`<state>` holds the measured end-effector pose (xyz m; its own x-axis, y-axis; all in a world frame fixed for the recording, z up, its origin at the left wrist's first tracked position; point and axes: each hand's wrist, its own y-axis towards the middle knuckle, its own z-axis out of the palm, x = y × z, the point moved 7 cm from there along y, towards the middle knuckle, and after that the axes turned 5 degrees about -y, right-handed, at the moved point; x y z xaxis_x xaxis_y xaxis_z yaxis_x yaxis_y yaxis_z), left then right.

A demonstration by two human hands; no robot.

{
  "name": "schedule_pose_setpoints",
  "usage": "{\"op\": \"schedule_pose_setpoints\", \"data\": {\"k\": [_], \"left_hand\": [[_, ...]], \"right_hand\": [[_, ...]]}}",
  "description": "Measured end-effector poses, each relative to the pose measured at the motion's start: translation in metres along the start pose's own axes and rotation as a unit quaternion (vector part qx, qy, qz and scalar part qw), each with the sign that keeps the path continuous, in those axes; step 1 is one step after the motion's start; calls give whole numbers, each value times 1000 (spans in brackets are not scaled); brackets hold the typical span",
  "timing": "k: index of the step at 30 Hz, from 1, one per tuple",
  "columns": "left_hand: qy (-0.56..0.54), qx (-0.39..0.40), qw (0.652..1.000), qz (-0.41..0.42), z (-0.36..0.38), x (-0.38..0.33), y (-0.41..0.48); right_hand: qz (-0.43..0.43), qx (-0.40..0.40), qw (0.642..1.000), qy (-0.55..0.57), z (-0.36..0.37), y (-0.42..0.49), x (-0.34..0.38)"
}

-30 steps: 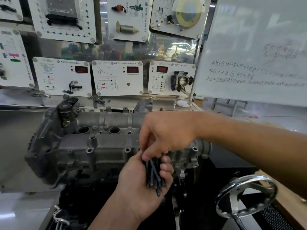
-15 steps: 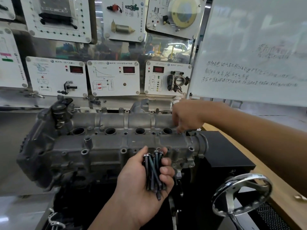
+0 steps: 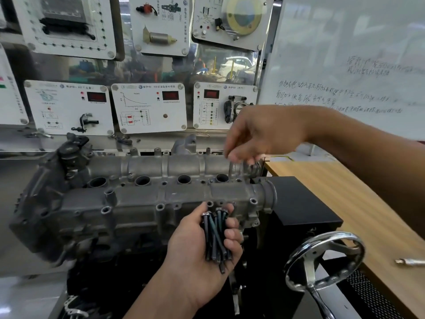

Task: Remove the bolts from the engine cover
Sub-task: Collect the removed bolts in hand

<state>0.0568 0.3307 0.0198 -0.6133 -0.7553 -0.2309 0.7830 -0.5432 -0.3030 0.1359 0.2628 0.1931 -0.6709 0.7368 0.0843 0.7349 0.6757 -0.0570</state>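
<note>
Left hand (image 3: 197,247) clutches bundle of pulled bolts (image 3: 215,238), near side of engine cover (image 3: 138,199). Right hand (image 3: 259,134) pinches a blurred bolt (image 3: 230,168), far right. Near-row holes (image 3: 160,206) look empty; probably nearly done.

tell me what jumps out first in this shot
The left hand at bottom centre grips a bundle of dark bolts in front of the grey engine cover. Above the cover's far right end, the right hand pinches what looks like one more bolt, blurred. A chrome handwheel gleams at lower right.
</note>
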Motion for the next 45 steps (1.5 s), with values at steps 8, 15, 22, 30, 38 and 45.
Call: {"op": "schedule_pose_setpoints", "data": {"k": [8, 15, 22, 30, 38, 45], "left_hand": [[67, 38, 995, -58, 32, 55, 30], [155, 64, 971, -173, 88, 175, 98], [326, 62, 923, -196, 121, 279, 199], [891, 230, 336, 203, 108, 408, 257], [921, 218, 246, 209, 99, 442, 264], [910, 216, 301, 184, 85, 440, 263]], "right_hand": [[28, 33, 995, 85, 65, -70, 14], [233, -103, 967, -14, 53, -196, -82], [371, -172, 910, 73, 70, -323, -177], [464, -192, 859, 98, 106, -421, -223], [472, -237, 844, 95, 122, -418, -234], [521, -266, 809, 52, 129, -414, -259]]}}
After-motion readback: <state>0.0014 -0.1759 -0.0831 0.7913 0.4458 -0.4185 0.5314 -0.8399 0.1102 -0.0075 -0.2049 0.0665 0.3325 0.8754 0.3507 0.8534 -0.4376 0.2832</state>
